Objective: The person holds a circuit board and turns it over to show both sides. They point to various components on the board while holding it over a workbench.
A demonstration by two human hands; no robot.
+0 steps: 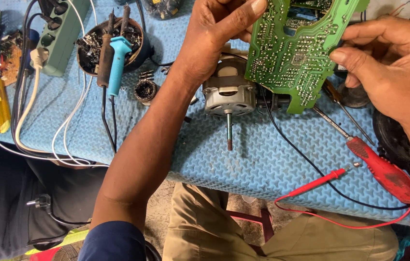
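Note:
A green circuit board (294,53) is held up above the blue mat, solder side toward me. My left hand (217,29) grips its upper left edge with thumb and fingers. At the board's right edge, my right hand (388,63) pinches it. Under the board lies a small grey electric motor (228,94), its shaft pointing toward me.
A red-handled screwdriver (383,171) and a red probe lead (318,183) lie at the right on the blue mat (263,164). Two soldering irons (113,58) rest on a dark bowl. A green power strip (62,34), white cables and a yellow tool (1,104) sit at the left.

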